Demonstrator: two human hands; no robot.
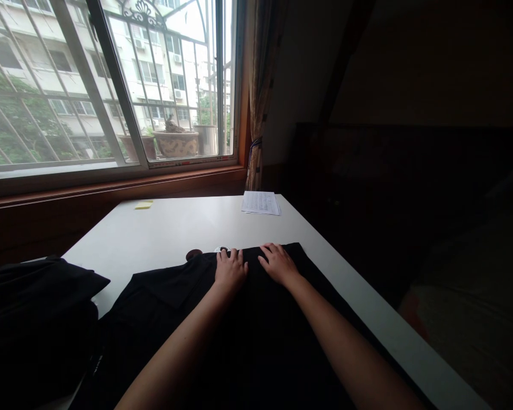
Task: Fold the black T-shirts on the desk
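A large piece of black cloth, perhaps a garment, is spread over the white table. My left hand lies on its far edge with the fingers apart. To the right, my right hand rests on the same edge, palm down and fingers spread. Just beyond the left fingertips sits a small round white item, partly covered by hand and cloth. A dark brown round object is beside it, half hidden by the fabric. I cannot make out what either round item is.
A heap of black fabric sits at the left side. Yellow sticky notes and printed sheets of paper lie at the table's far end. Behind are a barred window and a tied curtain. The right side is very dark.
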